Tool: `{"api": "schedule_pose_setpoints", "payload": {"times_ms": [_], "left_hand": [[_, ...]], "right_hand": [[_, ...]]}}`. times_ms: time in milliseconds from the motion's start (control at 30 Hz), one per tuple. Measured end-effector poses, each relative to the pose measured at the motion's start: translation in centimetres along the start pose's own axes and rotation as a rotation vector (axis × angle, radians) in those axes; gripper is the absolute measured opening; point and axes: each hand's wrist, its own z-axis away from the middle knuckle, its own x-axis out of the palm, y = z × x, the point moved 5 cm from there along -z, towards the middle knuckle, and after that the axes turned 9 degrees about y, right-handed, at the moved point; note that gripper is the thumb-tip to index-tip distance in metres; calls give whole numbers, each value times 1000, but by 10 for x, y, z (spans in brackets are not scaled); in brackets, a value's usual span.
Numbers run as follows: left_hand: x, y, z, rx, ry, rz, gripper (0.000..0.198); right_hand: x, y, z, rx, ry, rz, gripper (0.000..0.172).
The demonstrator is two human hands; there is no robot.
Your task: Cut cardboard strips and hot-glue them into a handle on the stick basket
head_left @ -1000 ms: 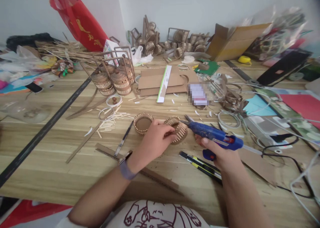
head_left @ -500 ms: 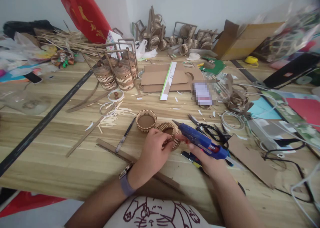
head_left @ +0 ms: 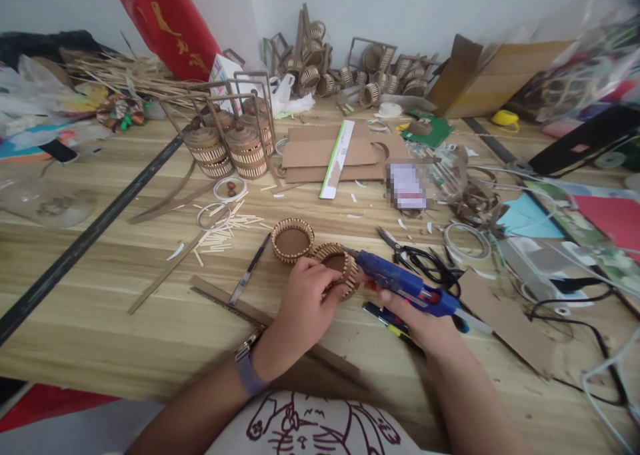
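Observation:
My left hand (head_left: 311, 294) pinches the near rim of a small round basket (head_left: 330, 250) made of brown strips and pale slats, tilted toward me. In my right hand (head_left: 407, 312) is a blue hot glue gun (head_left: 403, 280), with a clear glue stick (head_left: 477, 323) poking from its back end. The gun's nozzle points left, over the basket's right rim; whether it touches cannot be made out. My right fingertips are close to the basket's right side. Just left of it, a second round basket (head_left: 293, 242) sits upright on the table.
Left lie a craft knife (head_left: 250, 268) and pale sticks (head_left: 233, 227). Right are black-handled scissors (head_left: 425, 262), a cardboard piece (head_left: 505, 322) and cables. Behind stand lidded baskets with handles (head_left: 245, 148), cardboard sheets (head_left: 305, 150), a white ruler-like strip (head_left: 337, 158) and a phone (head_left: 407, 185).
The glue gun's nozzle has shifted slightly left and down, nearer the basket's rim. My left hand keeps its hold on the basket. The view has moved a little.

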Motion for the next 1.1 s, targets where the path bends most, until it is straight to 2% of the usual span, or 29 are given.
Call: {"api": "schedule_pose_setpoints", "payload": {"times_ms": [100,267,633,1100], "left_hand": [[-5,-3,1,4,36,7,6],[-10,-6,3,15,73,9,5],[-15,-4,2,46,104,56,5],[-13,-5,3,95,116,81,2]], "right_hand": [[-9,-2,-1,-26,-39,-30,28],[-13,-8,-3,19,-144,78,34],[-17,-5,-6,85,-152,160,47],[-16,-5,-5,82,-183,134,47]]}}
